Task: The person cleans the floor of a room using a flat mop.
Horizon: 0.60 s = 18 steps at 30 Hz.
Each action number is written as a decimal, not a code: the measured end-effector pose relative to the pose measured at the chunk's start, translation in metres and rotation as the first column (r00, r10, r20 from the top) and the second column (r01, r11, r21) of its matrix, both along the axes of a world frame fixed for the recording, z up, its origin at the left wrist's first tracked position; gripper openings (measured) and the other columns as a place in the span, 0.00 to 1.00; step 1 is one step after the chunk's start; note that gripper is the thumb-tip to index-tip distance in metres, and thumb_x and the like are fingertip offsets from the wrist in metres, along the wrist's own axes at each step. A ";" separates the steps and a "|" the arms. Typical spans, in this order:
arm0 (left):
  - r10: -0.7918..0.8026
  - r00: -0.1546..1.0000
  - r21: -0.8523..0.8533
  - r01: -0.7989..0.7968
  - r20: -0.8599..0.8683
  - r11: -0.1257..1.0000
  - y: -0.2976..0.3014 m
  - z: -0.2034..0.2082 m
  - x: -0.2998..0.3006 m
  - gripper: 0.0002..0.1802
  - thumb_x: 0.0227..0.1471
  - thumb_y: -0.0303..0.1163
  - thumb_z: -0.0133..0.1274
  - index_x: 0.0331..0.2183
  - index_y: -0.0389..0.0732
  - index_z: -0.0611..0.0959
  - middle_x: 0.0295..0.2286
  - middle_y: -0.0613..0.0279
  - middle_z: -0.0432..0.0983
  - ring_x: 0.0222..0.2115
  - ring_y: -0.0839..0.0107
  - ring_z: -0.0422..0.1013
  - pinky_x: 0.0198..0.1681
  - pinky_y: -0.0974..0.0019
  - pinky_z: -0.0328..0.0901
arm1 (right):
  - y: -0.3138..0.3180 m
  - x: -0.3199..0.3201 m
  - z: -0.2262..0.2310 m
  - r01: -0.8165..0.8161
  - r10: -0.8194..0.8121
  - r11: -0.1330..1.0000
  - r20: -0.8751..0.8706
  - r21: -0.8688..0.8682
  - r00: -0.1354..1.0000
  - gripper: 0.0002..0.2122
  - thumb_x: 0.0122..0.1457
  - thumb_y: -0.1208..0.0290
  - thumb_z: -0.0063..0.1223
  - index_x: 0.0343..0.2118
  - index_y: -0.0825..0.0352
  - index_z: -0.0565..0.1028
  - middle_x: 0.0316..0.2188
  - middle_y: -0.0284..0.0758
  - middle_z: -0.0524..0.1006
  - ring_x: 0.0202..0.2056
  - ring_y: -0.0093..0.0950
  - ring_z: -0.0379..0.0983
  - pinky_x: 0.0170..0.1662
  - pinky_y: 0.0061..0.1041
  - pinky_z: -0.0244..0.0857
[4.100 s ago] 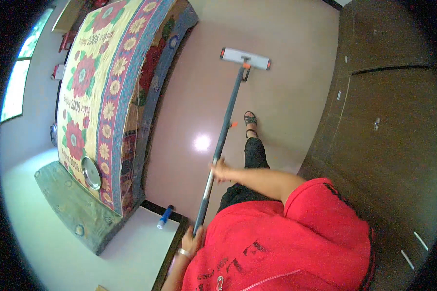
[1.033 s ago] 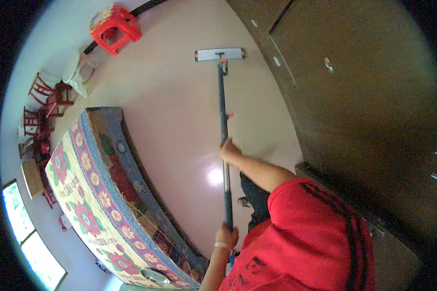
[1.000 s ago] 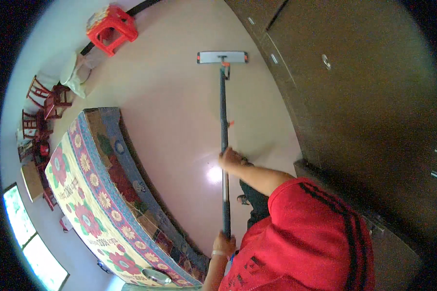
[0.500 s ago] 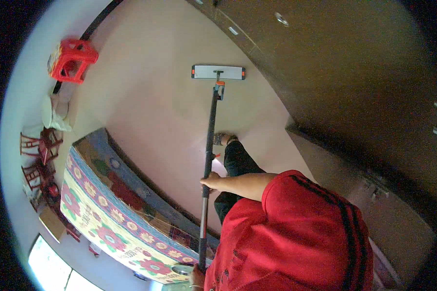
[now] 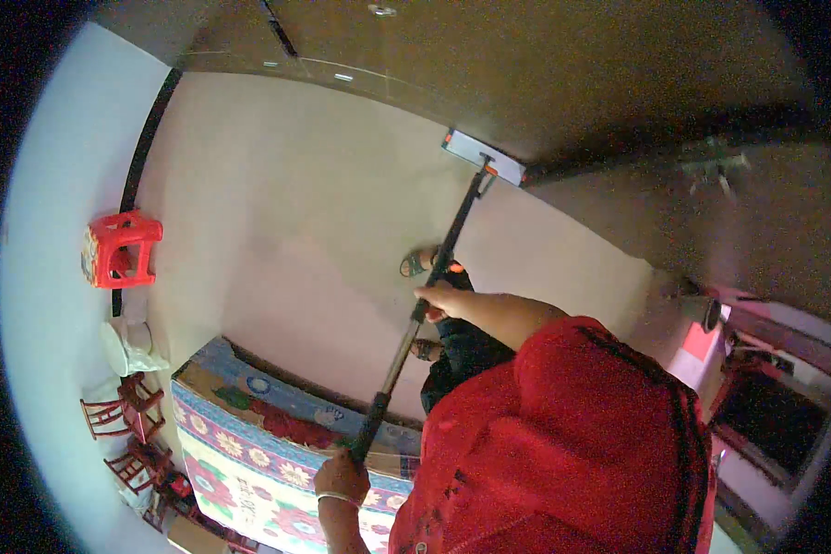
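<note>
Both my hands are closed around the long dark pole of a flat mop [image 5: 398, 360], which slants from lower left to upper right. My left hand [image 5: 343, 478], with a pale bangle at its wrist, grips the pole's lower-left end. Farther up, my right hand [image 5: 438, 301] wraps round the middle of the pole. At the far end, the mop's white flat head [image 5: 478, 155] with orange-and-black end pieces lies on the floor. One end of that head meets the base of the brown cabinet [image 5: 619, 74].
On the left, a red plastic stool [image 5: 125, 251] stands by the wall, with a pale tub [image 5: 131, 347] and dark red wooden chairs [image 5: 138, 411] nearer. A flower-patterned cloth [image 5: 249, 462] covers a long piece of furniture left of me. My sandaled feet [image 5: 419, 262] are near the pole.
The mop head has moved right, up against the cabinet, and turned at an angle. My left hand has come up and farther into view. The whole view has swung round.
</note>
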State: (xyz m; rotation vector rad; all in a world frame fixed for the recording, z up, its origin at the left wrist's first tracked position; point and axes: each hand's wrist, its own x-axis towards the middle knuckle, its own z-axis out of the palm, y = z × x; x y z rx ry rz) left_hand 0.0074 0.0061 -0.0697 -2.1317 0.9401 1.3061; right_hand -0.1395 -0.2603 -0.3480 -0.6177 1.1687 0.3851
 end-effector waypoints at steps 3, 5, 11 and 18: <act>0.030 0.998 0.004 -0.031 0.061 1.000 0.038 0.011 -0.026 0.16 0.39 0.38 0.48 0.30 0.40 0.69 0.22 0.47 0.72 0.27 0.51 0.69 0.30 0.55 0.64 | 0.048 0.004 -0.007 0.095 -0.096 0.995 -0.057 -0.015 0.994 0.11 0.40 0.68 0.49 0.24 0.72 0.67 0.16 0.38 0.70 0.16 0.32 0.68 0.19 0.31 0.64; 0.045 0.996 -0.011 -0.044 0.075 0.999 0.077 0.041 -0.037 0.16 0.38 0.38 0.48 0.31 0.40 0.68 0.22 0.49 0.72 0.25 0.51 0.69 0.29 0.54 0.64 | 0.098 0.010 0.027 0.091 -0.098 0.991 -0.068 -0.101 0.993 0.13 0.40 0.67 0.52 0.26 0.69 0.67 0.22 0.38 0.71 0.23 0.33 0.70 0.24 0.32 0.66; 0.157 0.946 0.048 -0.177 0.283 0.983 0.194 0.147 -0.041 0.13 0.40 0.38 0.42 0.30 0.43 0.72 0.25 0.49 0.72 0.26 0.50 0.68 0.26 0.52 0.63 | 0.260 0.063 0.083 0.077 -0.078 0.997 0.033 0.018 0.996 0.14 0.41 0.67 0.54 0.22 0.72 0.65 0.18 0.39 0.70 0.15 0.29 0.69 0.13 0.27 0.67; -0.040 0.827 -0.119 0.128 0.560 0.985 0.224 0.153 -0.037 0.13 0.36 0.40 0.52 0.22 0.41 0.73 0.13 0.53 0.68 0.14 0.56 0.65 0.18 0.60 0.60 | 0.269 0.064 0.113 0.072 -0.070 0.997 0.151 -0.008 0.986 0.14 0.41 0.65 0.56 0.19 0.73 0.67 0.13 0.38 0.69 0.12 0.27 0.68 0.11 0.25 0.66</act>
